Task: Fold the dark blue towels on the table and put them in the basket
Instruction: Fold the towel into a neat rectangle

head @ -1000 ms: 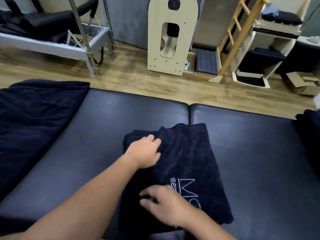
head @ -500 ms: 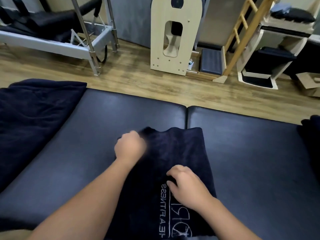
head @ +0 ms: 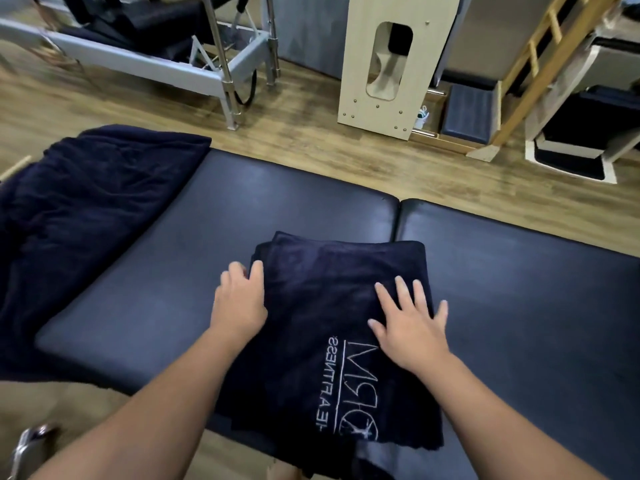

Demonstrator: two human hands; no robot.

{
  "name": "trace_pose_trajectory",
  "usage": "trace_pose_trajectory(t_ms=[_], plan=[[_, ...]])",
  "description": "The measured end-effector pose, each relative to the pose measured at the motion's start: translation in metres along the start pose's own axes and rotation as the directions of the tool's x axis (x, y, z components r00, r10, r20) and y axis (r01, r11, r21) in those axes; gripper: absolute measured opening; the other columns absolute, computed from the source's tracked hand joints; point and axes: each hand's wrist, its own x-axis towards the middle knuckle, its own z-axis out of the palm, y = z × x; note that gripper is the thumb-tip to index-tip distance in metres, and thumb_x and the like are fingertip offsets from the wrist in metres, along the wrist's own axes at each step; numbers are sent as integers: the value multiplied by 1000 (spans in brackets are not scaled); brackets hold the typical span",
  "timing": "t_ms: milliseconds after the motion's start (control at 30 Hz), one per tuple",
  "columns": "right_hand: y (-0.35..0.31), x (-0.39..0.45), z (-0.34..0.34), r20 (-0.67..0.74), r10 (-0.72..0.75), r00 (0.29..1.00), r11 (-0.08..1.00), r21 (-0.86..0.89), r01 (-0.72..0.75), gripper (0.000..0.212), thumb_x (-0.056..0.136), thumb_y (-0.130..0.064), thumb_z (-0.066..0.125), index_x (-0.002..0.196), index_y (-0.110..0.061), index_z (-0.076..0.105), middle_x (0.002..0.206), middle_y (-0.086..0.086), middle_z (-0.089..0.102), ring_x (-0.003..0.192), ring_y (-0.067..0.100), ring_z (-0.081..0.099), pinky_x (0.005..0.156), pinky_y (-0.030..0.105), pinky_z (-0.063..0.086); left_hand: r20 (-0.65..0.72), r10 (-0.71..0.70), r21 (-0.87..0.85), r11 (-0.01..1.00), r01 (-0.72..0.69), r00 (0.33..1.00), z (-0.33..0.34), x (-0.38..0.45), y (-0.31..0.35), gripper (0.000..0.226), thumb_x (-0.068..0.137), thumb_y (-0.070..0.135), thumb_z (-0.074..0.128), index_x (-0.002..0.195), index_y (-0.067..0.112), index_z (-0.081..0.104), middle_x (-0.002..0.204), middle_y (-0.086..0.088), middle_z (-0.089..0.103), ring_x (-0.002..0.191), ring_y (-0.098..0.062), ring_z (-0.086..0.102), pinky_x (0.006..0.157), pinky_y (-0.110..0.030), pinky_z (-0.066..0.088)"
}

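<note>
Head view, folded towel (head: 322, 341) long axis running away, both hands' fingers (head: 401, 289) spread flat on it

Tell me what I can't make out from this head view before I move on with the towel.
- Basket: nowhere in the head view, so its place is unknown.
- Folded towel: near edge cut off by the bottom edge; layers underneath hidden.
- White lettering: partly covered by the right hand.
- Left hand: fingertips blurred at the towel's left edge.
- Unfolded towel: cut off by the left edge.
</note>
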Motion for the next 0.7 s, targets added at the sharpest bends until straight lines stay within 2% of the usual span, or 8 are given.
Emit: trace_pose_trajectory(t_ms=[100,167,267,333,400,467,600,700], plan=[[-12,-22,4,28,-104,994,995,2,104,77,97,-67,33,159,-37,-1,168,6,-11,152,39,-17,119,68,3,-209,388,103,922,-374,898,16,-34,-10,41,73,0,62,114,4,63,123,-18,54,111,-42,53,90,-53,50],[-26,-50,12,67,-215,974,977,31,213,86,91,-75,37,157,-42,-7,167,6,-17,150,40,-22,116,71,1,-126,538,84,843,-531,834,25,-63,-4,44,90,25,58,131,10,60,145,-18,49,136,-41,44,109,-55,40],[-29,-82,30,99,-288,952,957,5,289,96,85,-81,38,153,-48,-21,164,4,-29,148,41,-29,114,73,-3,183,474,110,861,-497,861,41,-97,0,81,93,72,32,160,28,24,169,-9,11,155,-34,12,117,-66,22],[-16,-96,39,77,-277,958,960,-18,279,96,83,-85,31,152,-46,-24,162,5,-33,148,39,-28,119,67,-3,195,385,146,898,-415,902,52,-112,-8,96,88,85,17,162,24,9,169,-4,-3,156,-29,0,115,-71,14],[3,-108,49,61,-224,973,973,-44,226,94,84,-86,23,154,-42,-22,161,8,-33,149,38,-27,120,62,-3,183,283,161,936,-313,941,54,-119,-17,102,87,86,11,160,15,7,168,-7,-3,156,-26,-2,116,-67,6],[15,-118,58,34,-176,984,982,-57,178,89,88,-83,17,157,-37,-17,163,13,-27,150,38,-24,120,62,1,132,280,168,939,-300,951,48,-127,-20,97,93,79,14,158,7,23,167,-17,13,155,-32,10,118,-65,13],[20,-132,64,39,-184,982,977,-106,187,83,95,-75,20,161,-24,18,165,22,13,151,48,12,114,62,30,97,632,177,749,-639,769,47,-153,-31,77,97,61,44,150,6,44,160,-21,34,149,-36,31,115,-60,28],[32,-136,66,10,-268,963,952,-151,266,78,90,-68,37,149,-18,47,153,19,43,141,47,39,100,55,50,54,694,219,693,-687,718,40,-160,-45,61,83,50,63,127,8,60,127,-15,59,111,-36,59,94,-49,48]])
